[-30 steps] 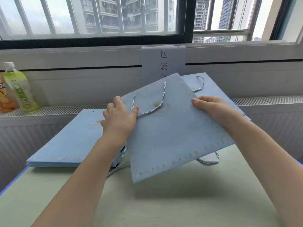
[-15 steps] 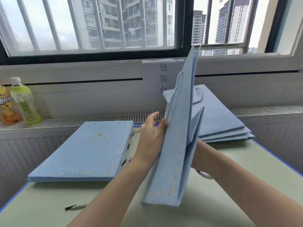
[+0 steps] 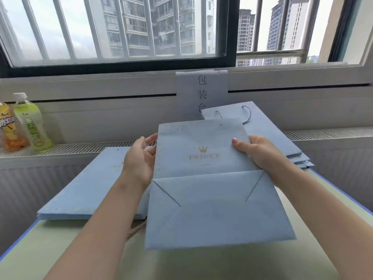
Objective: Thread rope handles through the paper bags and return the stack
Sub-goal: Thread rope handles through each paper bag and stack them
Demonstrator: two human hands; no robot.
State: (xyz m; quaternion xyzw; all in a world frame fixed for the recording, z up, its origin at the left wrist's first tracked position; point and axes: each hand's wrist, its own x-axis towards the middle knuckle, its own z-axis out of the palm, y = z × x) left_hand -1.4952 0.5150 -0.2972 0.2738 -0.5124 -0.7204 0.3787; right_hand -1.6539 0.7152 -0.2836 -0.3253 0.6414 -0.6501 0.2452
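I hold a flat blue paper bag (image 3: 201, 158) over the table, its gold crown logo and folded bottom flap facing me. My right hand (image 3: 260, 152) grips its right edge, thumb on the front. My left hand (image 3: 139, 156) is at the left edge with relaxed fingers, palm turned toward the bag. The bag's own rope handles are hidden behind it. A stack of bags without handles (image 3: 84, 188) lies on the left. On the right lies a stack of bags (image 3: 282, 146) with a rope handle (image 3: 247, 115) showing. A loose rope end (image 3: 137, 231) pokes out from under the held bag.
Two drink bottles, a green one (image 3: 30, 122) and an orange one (image 3: 9, 128), stand on the sill ledge at far left. A paper sign (image 3: 201, 89) hangs below the window. The pale green table (image 3: 60, 253) has a blue edge.
The bag has been flipped from handle side up, through standing on edge, to logo and flap side up. My left hand has loosened at its left edge.
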